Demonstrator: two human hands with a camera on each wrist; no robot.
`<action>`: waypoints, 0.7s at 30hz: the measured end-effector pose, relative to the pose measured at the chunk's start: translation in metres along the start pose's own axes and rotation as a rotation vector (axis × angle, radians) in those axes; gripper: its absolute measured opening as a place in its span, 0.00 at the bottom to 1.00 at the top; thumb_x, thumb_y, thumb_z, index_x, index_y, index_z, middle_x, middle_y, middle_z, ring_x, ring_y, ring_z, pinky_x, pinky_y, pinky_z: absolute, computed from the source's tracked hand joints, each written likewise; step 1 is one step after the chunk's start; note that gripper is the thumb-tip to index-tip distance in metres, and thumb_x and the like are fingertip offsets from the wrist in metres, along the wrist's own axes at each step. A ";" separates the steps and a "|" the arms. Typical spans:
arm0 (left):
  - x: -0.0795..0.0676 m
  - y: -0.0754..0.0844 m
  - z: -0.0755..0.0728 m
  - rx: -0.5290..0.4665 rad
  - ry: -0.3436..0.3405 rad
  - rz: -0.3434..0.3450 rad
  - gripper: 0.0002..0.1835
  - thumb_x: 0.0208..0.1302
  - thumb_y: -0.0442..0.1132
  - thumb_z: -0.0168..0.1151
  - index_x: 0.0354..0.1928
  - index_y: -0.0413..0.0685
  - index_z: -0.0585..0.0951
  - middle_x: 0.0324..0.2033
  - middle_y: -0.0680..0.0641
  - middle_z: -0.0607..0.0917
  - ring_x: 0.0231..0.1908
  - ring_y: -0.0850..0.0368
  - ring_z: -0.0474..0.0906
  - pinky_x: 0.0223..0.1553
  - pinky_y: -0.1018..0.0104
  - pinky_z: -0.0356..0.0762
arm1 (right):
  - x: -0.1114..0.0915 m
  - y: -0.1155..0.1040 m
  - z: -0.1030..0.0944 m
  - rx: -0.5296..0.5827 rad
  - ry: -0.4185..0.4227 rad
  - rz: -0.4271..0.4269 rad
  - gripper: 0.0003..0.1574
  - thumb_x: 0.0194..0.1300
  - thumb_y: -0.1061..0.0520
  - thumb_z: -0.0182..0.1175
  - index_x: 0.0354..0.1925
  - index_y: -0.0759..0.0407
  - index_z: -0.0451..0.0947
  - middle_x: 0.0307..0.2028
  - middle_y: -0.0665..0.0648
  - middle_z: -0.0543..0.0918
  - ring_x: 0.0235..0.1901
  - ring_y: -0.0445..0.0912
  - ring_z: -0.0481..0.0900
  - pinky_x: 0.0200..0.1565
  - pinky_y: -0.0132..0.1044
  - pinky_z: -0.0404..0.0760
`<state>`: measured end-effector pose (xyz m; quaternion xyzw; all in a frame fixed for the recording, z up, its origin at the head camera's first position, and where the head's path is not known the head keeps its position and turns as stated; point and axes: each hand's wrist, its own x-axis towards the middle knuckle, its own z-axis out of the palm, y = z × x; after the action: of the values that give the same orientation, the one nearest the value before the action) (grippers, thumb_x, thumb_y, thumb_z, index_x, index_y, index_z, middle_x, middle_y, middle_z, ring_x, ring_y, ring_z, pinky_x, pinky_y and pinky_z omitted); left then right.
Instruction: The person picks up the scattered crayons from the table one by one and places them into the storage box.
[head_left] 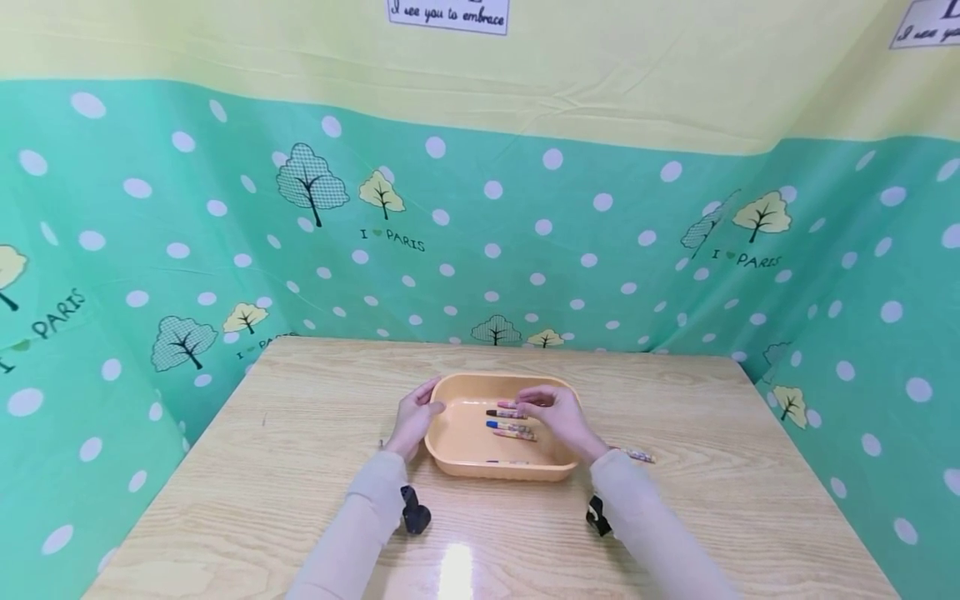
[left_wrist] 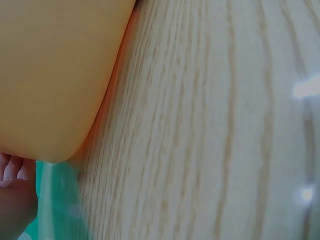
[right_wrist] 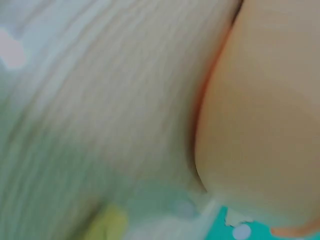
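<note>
A peach-orange plastic basin stands on the table, with several crayons lying in it roughly parallel. My left hand grips its left rim, thumb over the edge and fingers outside; the left wrist view shows part of that hand beside the basin wall. Over the inside, my right hand pinches a pink crayon near the far side. Closer to me lie a black crayon, a blue crayon and a pinkish crayon. The near wall partly hides a purple-tipped crayon.
Another crayon lies on the wooden table to the basin's right, partly behind my right forearm. A polka-dot curtain hangs around the table's back and sides. In the right wrist view, a yellow shape is too blurred to identify.
</note>
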<state>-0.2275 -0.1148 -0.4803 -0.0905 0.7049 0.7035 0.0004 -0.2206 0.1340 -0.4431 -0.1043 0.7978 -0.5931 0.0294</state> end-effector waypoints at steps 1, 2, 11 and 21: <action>0.000 0.000 0.000 -0.001 0.001 -0.001 0.30 0.55 0.26 0.52 0.63 0.46 0.67 0.62 0.39 0.69 0.60 0.45 0.68 0.61 0.58 0.69 | -0.001 -0.001 -0.004 -0.010 -0.003 -0.008 0.17 0.52 0.63 0.65 0.42 0.66 0.80 0.39 0.62 0.84 0.34 0.42 0.82 0.41 0.31 0.82; 0.000 0.000 0.000 -0.002 0.001 -0.001 0.30 0.54 0.26 0.52 0.63 0.46 0.67 0.62 0.39 0.69 0.60 0.45 0.68 0.61 0.58 0.69 | -0.003 -0.003 -0.008 -0.017 -0.011 -0.017 0.18 0.52 0.62 0.65 0.43 0.66 0.79 0.39 0.62 0.84 0.35 0.43 0.82 0.41 0.31 0.82; 0.001 0.001 -0.001 -0.003 -0.004 0.005 0.30 0.54 0.26 0.52 0.63 0.45 0.68 0.62 0.39 0.69 0.60 0.45 0.67 0.61 0.58 0.68 | -0.022 -0.008 -0.057 -0.102 0.002 -0.017 0.21 0.55 0.61 0.63 0.48 0.68 0.76 0.44 0.64 0.82 0.43 0.49 0.81 0.46 0.31 0.81; 0.000 0.002 0.000 -0.008 0.002 0.005 0.31 0.54 0.25 0.53 0.63 0.45 0.68 0.62 0.40 0.69 0.61 0.46 0.67 0.62 0.59 0.67 | -0.046 0.023 -0.116 -0.199 0.106 -0.005 0.21 0.57 0.59 0.62 0.48 0.70 0.76 0.44 0.67 0.82 0.35 0.30 0.79 0.40 0.23 0.80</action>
<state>-0.2275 -0.1144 -0.4786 -0.0895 0.7022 0.7063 -0.0024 -0.1986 0.2583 -0.4339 -0.0772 0.8528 -0.5158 -0.0249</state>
